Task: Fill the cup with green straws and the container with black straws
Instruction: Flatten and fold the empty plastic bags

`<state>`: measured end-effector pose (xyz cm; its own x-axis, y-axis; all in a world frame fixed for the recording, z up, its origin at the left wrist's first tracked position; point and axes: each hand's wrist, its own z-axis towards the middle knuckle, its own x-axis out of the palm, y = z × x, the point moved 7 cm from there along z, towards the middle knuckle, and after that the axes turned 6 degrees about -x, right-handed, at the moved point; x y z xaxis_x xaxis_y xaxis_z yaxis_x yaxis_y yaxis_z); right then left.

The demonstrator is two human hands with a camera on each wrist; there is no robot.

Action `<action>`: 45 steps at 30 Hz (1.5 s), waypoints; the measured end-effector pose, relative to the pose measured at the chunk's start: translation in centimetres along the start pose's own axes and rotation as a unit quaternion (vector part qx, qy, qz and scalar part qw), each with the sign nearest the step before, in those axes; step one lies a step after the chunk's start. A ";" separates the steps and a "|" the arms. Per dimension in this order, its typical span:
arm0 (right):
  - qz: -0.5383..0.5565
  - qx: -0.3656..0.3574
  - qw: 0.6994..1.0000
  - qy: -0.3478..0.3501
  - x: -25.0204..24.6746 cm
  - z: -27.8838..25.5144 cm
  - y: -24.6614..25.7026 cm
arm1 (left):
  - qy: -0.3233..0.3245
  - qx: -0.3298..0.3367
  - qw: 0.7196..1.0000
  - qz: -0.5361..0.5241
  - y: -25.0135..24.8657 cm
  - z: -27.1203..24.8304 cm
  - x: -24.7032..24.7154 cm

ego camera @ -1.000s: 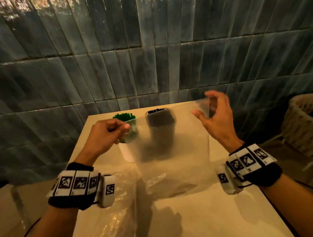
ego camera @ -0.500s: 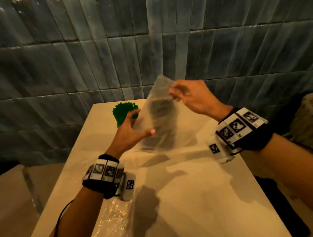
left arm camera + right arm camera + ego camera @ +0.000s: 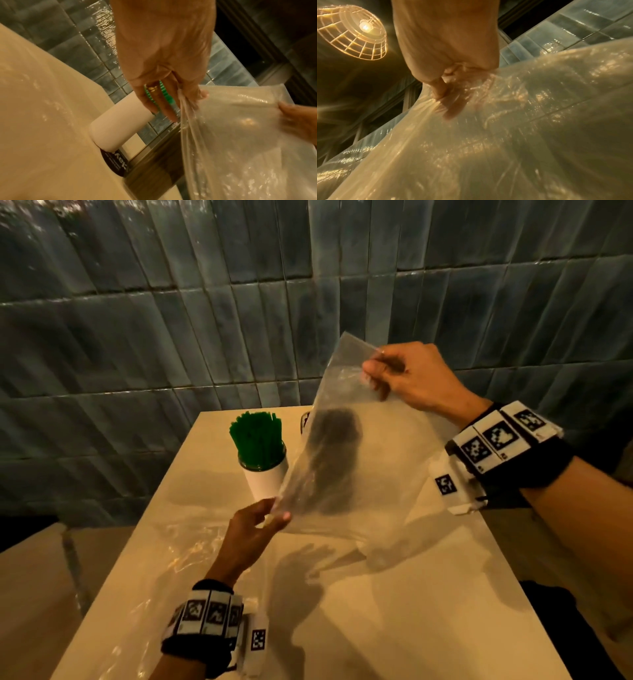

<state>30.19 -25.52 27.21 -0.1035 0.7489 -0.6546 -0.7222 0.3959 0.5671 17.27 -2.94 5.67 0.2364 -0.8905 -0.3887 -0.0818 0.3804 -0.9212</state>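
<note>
Green straws [image 3: 257, 436] already standing packed in the white cup [image 3: 263, 482]. Container [image 3: 305, 419] at one o'clock of it, blurred behind the clear bag [image 3: 370, 474]; fill unreadable. Left hand [image 3: 251, 534] and right hand [image 3: 409, 380] both pinching that bag, seemingly empty.

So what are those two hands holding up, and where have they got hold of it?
One clear plastic bag, held above the table. The right hand pinches its upper edge; the left hand pinches its lower corner.
</note>
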 end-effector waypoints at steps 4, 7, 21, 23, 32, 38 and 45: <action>-0.018 -0.042 0.997 0.069 1.7 -0.4 2.4 | 0.000 0.041 0.998 -0.056 -4.6 0.5 1.5; -0.080 -0.034 0.996 -0.034 -0.2 0.2 1.6 | -0.048 0.082 0.989 -0.114 -7.5 0.6 1.5; 0.302 0.440 0.845 -0.031 6.2 -15.8 -11.2 | -0.115 0.086 0.968 -0.206 -7.8 -1.3 -1.5; 0.371 0.437 0.817 0.060 8.2 -17.1 -9.9 | -0.122 0.079 0.966 -0.215 -7.6 -1.4 -1.7; 0.319 0.284 0.902 -0.055 3.5 -14.7 -8.1 | -0.173 0.049 0.961 -0.211 -6.1 -1.7 -2.3; 0.284 0.164 0.936 -0.130 0.7 -13.8 -6.9 | -0.164 0.104 0.960 -0.203 -8.6 -1.7 -3.2; 0.251 0.146 0.935 -0.204 0.1 -13.6 -6.3 | -0.081 0.108 0.979 -0.153 -10.4 -2.0 -1.2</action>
<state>25.42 -35.17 16.84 -0.0666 0.9961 -0.0580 -0.4283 0.0240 0.9033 15.94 -6.37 15.68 0.3693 -0.9266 -0.0710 0.2202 0.1614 -0.9620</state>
